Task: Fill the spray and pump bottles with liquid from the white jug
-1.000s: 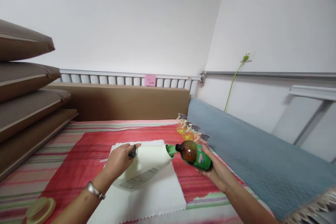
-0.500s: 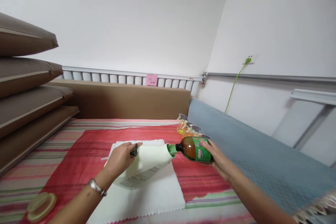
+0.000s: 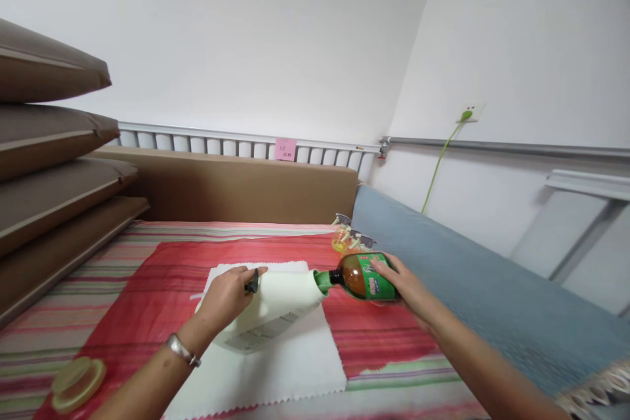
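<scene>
My left hand (image 3: 227, 296) is closed on a pale, whitish-green jug (image 3: 283, 292), its fingers near a black handle part. Tilted over on its side, the jug points its green-lined mouth to the right. In my right hand (image 3: 401, 282) is a brown bottle (image 3: 354, 274) with a green label, lying nearly level. Its black neck reaches the green mouth of the jug, and the two meet there. Whether liquid passes between them I cannot tell. Beneath the jug lies a white cloth (image 3: 310, 367) with zigzag edges.
Several small spray bottles (image 3: 340, 239) with yellow or orange contents stand behind the brown bottle. A pale round lid (image 3: 79, 384) lies at lower left. Brown cushions (image 3: 59, 131) are stacked on the left. A blue padded edge (image 3: 443, 256) runs along the right.
The brown bottle's body has risen slightly in my right hand, its neck still at the jug's mouth. My left hand and the jug look unchanged.
</scene>
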A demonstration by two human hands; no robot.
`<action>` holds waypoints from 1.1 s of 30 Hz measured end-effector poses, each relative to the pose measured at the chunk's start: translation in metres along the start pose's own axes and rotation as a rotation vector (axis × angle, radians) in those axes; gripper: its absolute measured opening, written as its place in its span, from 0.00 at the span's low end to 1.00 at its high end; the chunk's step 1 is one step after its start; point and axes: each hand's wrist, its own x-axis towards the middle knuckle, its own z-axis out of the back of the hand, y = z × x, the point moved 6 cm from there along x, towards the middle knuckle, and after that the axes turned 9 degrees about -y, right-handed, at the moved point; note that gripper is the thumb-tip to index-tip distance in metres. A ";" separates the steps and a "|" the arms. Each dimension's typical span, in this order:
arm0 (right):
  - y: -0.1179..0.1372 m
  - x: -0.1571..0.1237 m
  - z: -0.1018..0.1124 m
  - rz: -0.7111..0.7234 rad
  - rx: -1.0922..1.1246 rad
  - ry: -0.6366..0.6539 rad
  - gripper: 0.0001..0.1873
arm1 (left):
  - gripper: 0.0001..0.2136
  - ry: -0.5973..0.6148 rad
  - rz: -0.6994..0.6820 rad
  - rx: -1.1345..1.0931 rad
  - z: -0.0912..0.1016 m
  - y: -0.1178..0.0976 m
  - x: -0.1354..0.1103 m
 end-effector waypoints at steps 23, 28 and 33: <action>0.029 0.009 -0.005 0.188 -0.228 -0.053 0.33 | 0.24 -0.005 0.003 0.007 0.001 0.001 -0.002; 0.042 0.006 -0.010 0.272 -0.335 -0.047 0.35 | 0.25 0.009 0.014 0.002 0.002 0.001 -0.001; 0.060 0.003 -0.018 0.402 -0.495 -0.070 0.34 | 0.25 0.018 0.024 -0.001 0.003 0.001 -0.003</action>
